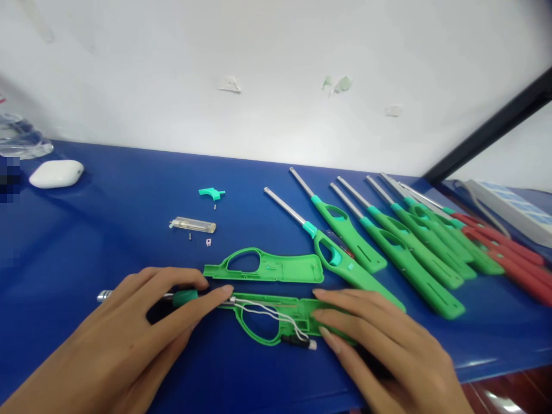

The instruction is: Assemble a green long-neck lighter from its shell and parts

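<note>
An open green lighter handle half (305, 308) lies before me, its inside facing up. My left hand (146, 322) is closed around the metal tube (103, 296) and dark teal collar (185, 298) at its left end, a fingertip pressing where the tube enters. My right hand (383, 333) grips the handle half's right end. Thin white wires (276, 314) cross the shell to a black igniter piece (297, 341) with a pale tip, hanging at the lower edge. Just beyond lies the matching green half (302, 269). Part of the tube is hidden under my left hand.
Farther back lie a teal trigger (210, 194), a clear fuel tank (194, 225), small screws (190, 236) and a tiny pale part (209, 242). Several green lighters (388, 253) and red ones (513, 259) fill the right. A white case (56, 174) sits left; a power strip (513, 207) lies right.
</note>
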